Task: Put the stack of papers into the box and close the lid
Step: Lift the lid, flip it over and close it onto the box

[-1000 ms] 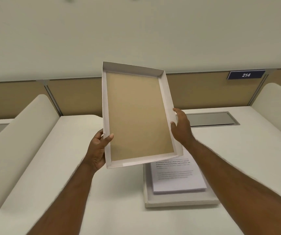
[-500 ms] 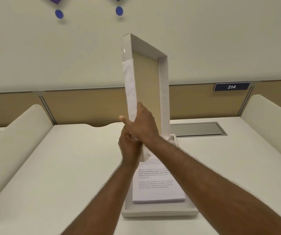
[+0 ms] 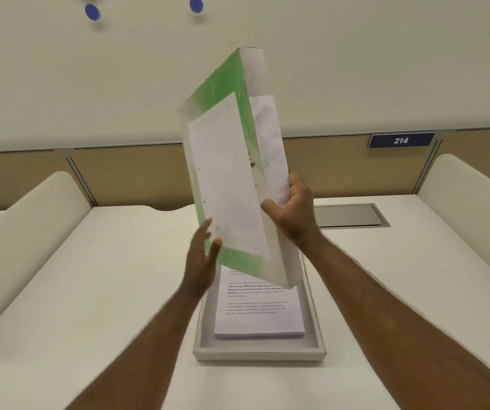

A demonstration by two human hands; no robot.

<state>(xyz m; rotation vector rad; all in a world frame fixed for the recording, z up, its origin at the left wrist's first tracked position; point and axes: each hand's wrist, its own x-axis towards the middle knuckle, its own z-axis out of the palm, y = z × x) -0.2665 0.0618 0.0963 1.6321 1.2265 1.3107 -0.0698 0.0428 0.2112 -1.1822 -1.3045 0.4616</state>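
The box lid, white with a green border and a white label on its top face, stands tilted on edge in the air above the box. My right hand grips its right side wall. My left hand touches its lower left edge with fingers spread. Below on the desk lies the open white box, and the stack of printed papers rests flat inside it. The lid hides the far end of the box and papers.
The white desk has curved cream dividers at the left and right. A grey cable hatch sits at the back right. A tan panel with a blue "214" sign runs behind.
The lid has been turned over: a second ago its brown inside faced me, then it stood edge-on, and now its green top face shows. My hands shifted their hold on it.
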